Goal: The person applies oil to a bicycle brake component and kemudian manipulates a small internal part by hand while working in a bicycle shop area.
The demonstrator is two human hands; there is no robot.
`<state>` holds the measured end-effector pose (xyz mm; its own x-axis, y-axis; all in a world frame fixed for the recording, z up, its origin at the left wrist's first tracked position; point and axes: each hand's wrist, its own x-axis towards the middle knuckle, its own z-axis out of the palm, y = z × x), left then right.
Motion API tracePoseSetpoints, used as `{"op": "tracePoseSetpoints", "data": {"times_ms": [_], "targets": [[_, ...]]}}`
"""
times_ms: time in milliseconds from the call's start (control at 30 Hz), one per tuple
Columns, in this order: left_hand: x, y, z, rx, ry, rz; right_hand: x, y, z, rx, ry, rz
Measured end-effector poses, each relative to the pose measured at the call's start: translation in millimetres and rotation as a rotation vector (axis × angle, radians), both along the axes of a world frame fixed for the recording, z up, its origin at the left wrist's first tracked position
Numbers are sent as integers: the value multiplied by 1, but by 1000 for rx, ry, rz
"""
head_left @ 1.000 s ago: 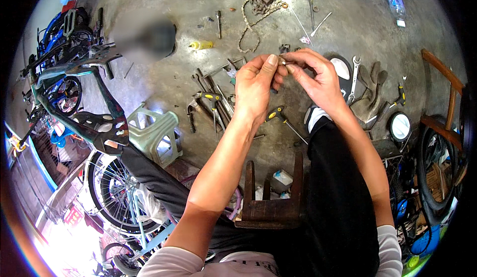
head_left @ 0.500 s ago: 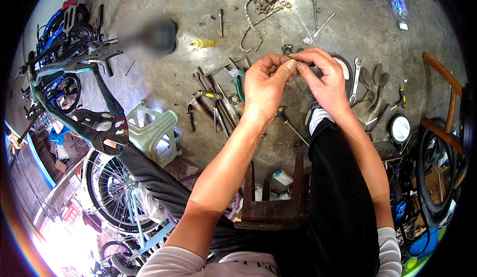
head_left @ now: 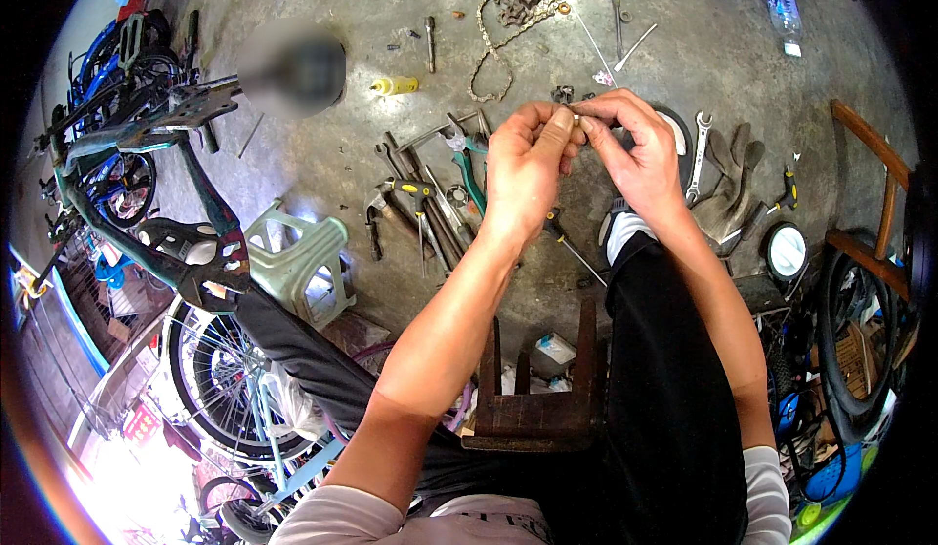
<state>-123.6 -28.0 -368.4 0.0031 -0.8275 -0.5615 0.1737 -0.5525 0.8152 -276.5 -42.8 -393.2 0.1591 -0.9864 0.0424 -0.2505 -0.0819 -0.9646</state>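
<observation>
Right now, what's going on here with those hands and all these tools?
A person's left hand and right hand meet at the fingertips, pinching a small piece too tiny to identify. On the concrete floor nearby lie green-handled pliers, a chain, a silver wrench and a glove. A pale green stool is to the left.

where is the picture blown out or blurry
Head view: glare whites out the lower left, beside the spoked wheel; also in head view, a smeared patch hides detail above the green stool; head view again, the small piece between left hand and right hand is too tiny to identify.
</observation>
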Motion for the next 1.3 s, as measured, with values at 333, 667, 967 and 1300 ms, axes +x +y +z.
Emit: {"op": "tracePoseSetpoints", "data": {"times_ms": [333,667,967,1300], "targets": [[19,-2,-10,174,619,71,2,3,-14,275,-323,1],[23,-2,-18,111,680,-7,6,1,1,315,-393,11],[23,-7,-14,-25,436,-124,3,3,12,568,-582,10],[19,-5,-17,15,474,-79,11,4,17,514,-452,-26]]}}
